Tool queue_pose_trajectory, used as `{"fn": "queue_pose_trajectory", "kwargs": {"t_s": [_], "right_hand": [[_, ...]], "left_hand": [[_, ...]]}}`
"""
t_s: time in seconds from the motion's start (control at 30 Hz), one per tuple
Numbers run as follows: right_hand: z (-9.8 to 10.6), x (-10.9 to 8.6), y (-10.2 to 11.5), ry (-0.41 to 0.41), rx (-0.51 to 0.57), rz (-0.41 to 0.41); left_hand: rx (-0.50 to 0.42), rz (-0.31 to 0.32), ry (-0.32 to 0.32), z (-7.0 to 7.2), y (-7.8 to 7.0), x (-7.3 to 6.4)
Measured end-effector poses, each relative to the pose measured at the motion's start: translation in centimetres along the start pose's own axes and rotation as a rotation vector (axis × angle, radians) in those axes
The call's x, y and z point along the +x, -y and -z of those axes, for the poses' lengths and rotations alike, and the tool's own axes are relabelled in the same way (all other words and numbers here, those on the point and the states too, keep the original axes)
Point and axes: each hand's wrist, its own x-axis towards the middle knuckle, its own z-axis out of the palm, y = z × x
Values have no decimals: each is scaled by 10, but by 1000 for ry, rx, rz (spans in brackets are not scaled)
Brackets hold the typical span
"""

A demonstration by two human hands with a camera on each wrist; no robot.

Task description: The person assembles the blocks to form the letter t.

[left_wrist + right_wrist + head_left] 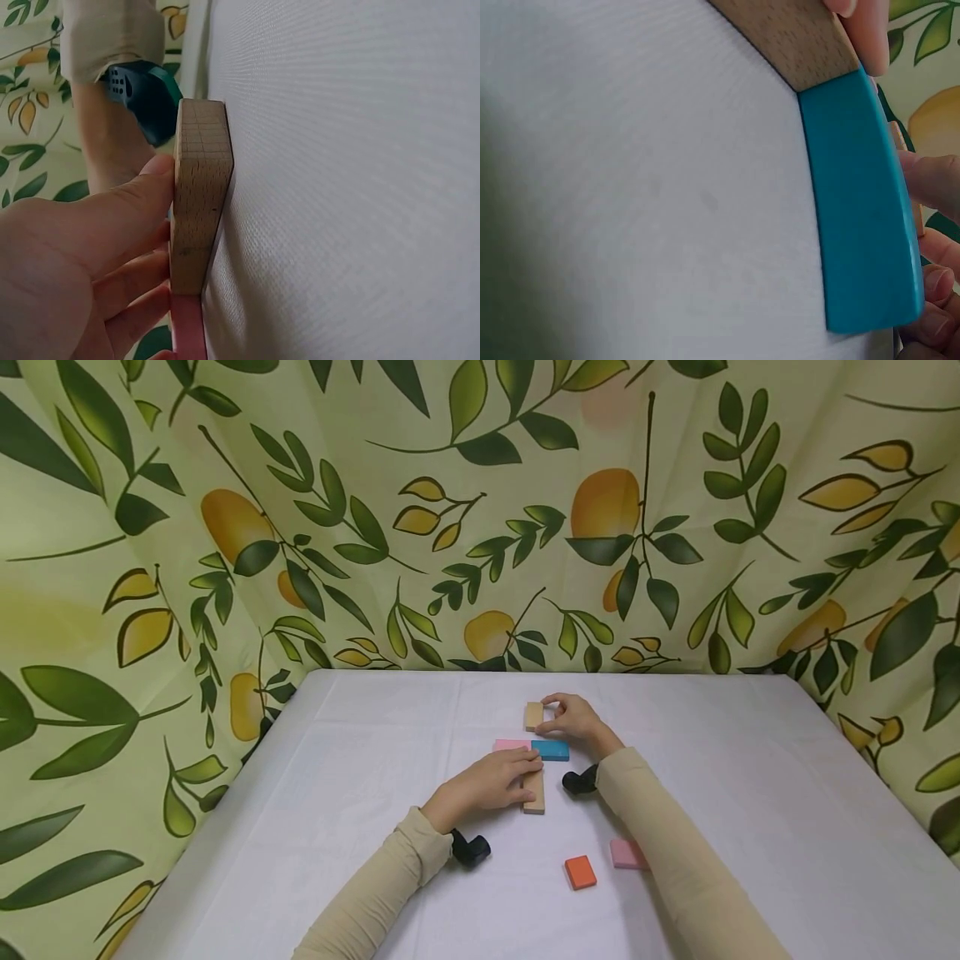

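Our right hand (576, 717) pinches the short block (533, 717) at twelve o'clock; our left hand (491, 779), relaxed, rests on the long block (534, 802) at six, where leaning could skew it.

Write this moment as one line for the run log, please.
left hand: rests on near wooden block; right hand: holds far wooden block; blue block: touches near wooden block; orange block: apart
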Motion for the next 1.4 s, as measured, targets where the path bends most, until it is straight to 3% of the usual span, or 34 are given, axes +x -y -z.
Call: {"fn": "queue_pose_trajectory", "kwargs": {"t_s": [0.37, 1.03, 1.4], "right_hand": [[0, -5, 0, -9, 63, 65], [-1, -13, 3, -4, 123, 46], [0, -15, 1, -3, 102, 67]], "left_hand": [[-9, -2, 4, 1, 0, 0], [-10, 0, 6, 1, -1, -1], [-19, 0, 6, 1, -2, -1]]}}
